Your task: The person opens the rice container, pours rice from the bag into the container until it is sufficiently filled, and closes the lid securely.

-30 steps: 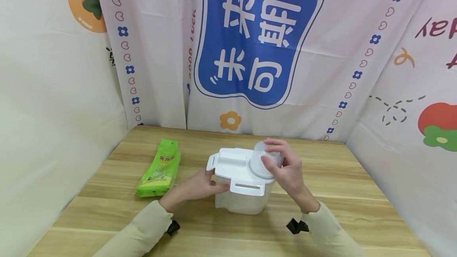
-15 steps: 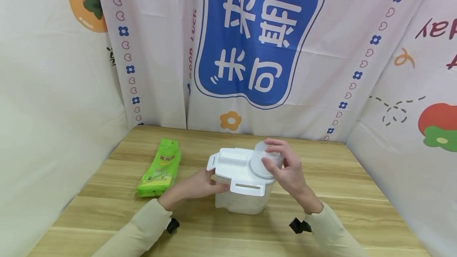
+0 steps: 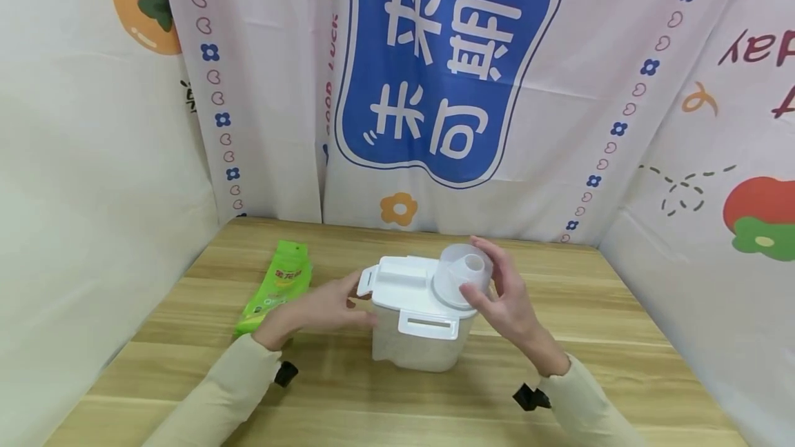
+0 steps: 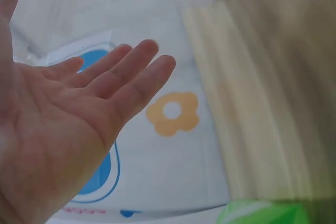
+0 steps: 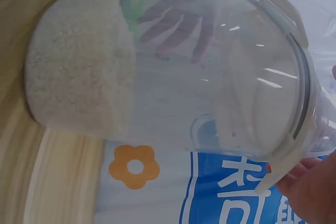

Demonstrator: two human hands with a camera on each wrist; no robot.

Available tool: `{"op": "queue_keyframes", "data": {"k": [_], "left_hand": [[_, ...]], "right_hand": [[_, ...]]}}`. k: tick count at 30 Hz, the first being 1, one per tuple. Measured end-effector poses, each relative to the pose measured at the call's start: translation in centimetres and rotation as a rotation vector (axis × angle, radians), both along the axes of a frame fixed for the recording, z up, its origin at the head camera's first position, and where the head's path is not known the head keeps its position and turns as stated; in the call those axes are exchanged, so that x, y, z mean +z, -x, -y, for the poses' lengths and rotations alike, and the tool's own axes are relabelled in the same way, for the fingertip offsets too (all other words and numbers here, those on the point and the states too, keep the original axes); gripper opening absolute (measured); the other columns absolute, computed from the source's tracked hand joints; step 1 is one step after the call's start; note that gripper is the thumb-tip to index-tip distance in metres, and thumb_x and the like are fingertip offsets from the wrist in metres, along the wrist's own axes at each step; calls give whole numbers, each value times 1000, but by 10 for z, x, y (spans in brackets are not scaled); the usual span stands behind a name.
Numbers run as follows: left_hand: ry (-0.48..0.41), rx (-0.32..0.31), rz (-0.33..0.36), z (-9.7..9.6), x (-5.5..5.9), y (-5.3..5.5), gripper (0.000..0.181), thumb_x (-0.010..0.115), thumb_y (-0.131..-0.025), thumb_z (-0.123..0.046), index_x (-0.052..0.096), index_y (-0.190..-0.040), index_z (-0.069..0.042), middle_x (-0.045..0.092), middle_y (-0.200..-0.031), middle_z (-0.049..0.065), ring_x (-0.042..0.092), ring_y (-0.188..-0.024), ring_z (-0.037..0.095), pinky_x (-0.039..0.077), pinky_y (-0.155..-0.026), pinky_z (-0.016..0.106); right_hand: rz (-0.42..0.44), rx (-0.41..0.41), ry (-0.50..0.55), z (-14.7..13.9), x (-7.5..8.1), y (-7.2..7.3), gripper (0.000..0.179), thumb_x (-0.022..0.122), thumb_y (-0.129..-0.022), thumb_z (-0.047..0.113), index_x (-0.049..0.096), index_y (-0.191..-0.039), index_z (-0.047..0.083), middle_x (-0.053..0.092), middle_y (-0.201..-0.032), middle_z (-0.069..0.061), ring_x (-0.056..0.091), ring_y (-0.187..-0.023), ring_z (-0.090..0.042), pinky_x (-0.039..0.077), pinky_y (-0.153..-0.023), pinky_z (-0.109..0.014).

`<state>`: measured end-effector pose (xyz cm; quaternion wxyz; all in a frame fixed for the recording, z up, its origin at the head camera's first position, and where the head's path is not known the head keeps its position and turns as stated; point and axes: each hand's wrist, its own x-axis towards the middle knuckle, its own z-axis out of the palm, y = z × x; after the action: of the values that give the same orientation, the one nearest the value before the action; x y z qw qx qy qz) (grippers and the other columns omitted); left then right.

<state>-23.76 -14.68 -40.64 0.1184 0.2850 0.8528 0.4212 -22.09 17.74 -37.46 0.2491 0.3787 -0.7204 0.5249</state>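
A clear storage container (image 3: 422, 347) stands upright on the table, its lower part filled with white rice (image 5: 79, 66). Its white lid (image 3: 404, 288) is on top, with the slotted side flaps (image 3: 428, 325) sticking outward. A clear round cap (image 3: 456, 266) sits at the lid's right end. My right hand (image 3: 512, 299) is spread loosely around this cap, thumb at the front and fingers behind. Just left of the container is my left hand (image 3: 326, 305), empty; the left wrist view shows its palm with fingers extended.
Left of the container lies a green packet (image 3: 287, 280) with red lettering, partly covered by my left wrist. A white printed curtain (image 3: 279, 157) hangs behind the wooden table (image 3: 559, 392), and more white cloth (image 3: 683, 254) closes off both sides.
My left hand has come away from the container's side, moving left. My right hand's fingers have spread from the top of the cap to its edges. The container stays in place.
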Motion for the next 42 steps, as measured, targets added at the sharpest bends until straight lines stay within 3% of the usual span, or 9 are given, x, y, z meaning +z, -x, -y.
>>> {"op": "queue_keyframes", "data": {"k": [6, 11, 18, 23, 27, 31, 35, 42], "left_hand": [[-3, 20, -8, 10, 10, 3, 103, 77, -81, -47, 9, -157, -32, 42, -150, 11, 49, -131, 33, 47, -105, 48], [-45, 8, -49, 11, 15, 2, 107, 79, -81, -41, 4, -156, -35, 30, -156, 16, 46, -133, 38, 42, -109, 53], [-142, 6, -173, 8, 22, -5, 96, 75, -86, -39, 10, -156, -31, 17, -163, 12, 32, -145, 40, 38, -111, 56], [-150, 23, -302, 1, 30, -12, 88, 74, -87, -36, 20, -155, -19, 26, -161, 11, 32, -146, 34, 36, -115, 50], [-164, 21, -407, -8, 35, -15, 87, 78, -84, -32, 28, -153, -12, 33, -158, 10, 40, -141, 32, 42, -111, 49], [-144, 16, -448, -20, 33, -16, 89, 81, -80, -33, 31, -151, -16, 34, -157, 9, 40, -140, 30, 43, -109, 52], [-125, 19, -428, -29, 27, -16, 87, 81, -79, -38, 34, -150, -20, 32, -159, 5, 25, -149, 29, 31, -116, 56], [-103, 15, -444, -38, 21, -15, 88, 81, -78, -44, 36, -149, -15, 30, -159, 8, 23, -150, 30, 30, -116, 57]], "right_hand": [[68, -15, -33, -5, -7, -1, 82, 70, -77, -10, 29, -147, 0, 40, -145, -27, 49, -128, -5, 41, -107, -17], [123, -10, -72, -6, -14, -3, 90, 73, -76, -5, 22, -151, 1, 43, -143, -26, 52, -121, -3, 44, -101, -15], [163, 63, -42, -5, -24, -6, 99, 72, -76, -6, 14, -155, 4, 44, -143, -17, 52, -123, -8, 45, -103, -20], [139, 49, -3, -4, -34, -6, 96, 71, -78, -3, 15, -155, 6, 45, -144, -3, 53, -122, -8, 43, -106, -19], [134, 33, 0, -3, -38, -6, 93, 73, -80, 4, 18, -155, 9, 47, -143, -4, 51, -125, -10, 41, -108, -20], [131, 26, -4, -2, -41, -5, 96, 75, -78, 6, 18, -155, 13, 47, -143, -6, 49, -128, -12, 39, -110, -20], [115, 30, 3, 0, -43, -5, 101, 78, -74, 8, 18, -155, 12, 48, -142, -6, 48, -128, -11, 36, -111, -19], [79, 34, -30, -2, -46, -3, 102, 83, -74, 19, 21, -154, 9, 53, -135, -10, 51, -124, -11, 37, -109, -19]]}}
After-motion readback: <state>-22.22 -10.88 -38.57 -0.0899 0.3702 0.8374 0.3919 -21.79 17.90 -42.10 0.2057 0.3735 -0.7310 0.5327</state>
